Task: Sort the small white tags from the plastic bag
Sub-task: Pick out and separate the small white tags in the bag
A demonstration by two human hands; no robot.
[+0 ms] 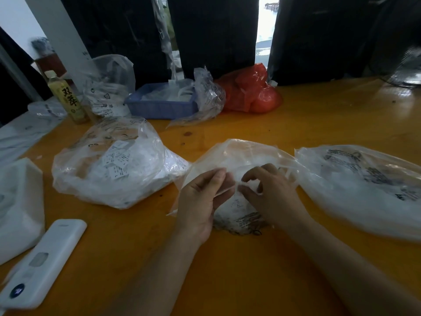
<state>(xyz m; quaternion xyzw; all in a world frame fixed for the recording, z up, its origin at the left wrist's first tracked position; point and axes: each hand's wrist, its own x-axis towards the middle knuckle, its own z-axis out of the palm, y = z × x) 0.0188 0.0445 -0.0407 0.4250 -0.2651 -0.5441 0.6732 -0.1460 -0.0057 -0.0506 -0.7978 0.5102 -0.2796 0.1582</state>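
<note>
Nearest the camera, at 7 o'clock, a white power bank [43,263] lay flat on the orange table [250,281], with a white foam block [19,206] just beside it at 9 o'clock. Both forearms reached in from 5 and 6 o'clock to a clear plastic bag [241,156] at centre. Left hand [200,201]: thumb and fingers pinched together on a fold of the bag's film. Right hand [271,192]: thumb and forefinger closed on a small white scrap at the bag's mouth; whether it was a tag or film could not be told. White tags [118,160] with printed text showed through a second clear bag [109,169] at 10 o'clock. A third printed bag [364,188] lay at 3 o'clock. At 12 o'clock stood a blue tray [159,106], a red bag [252,92] to its right, a bottle [66,96] to its left.
</note>
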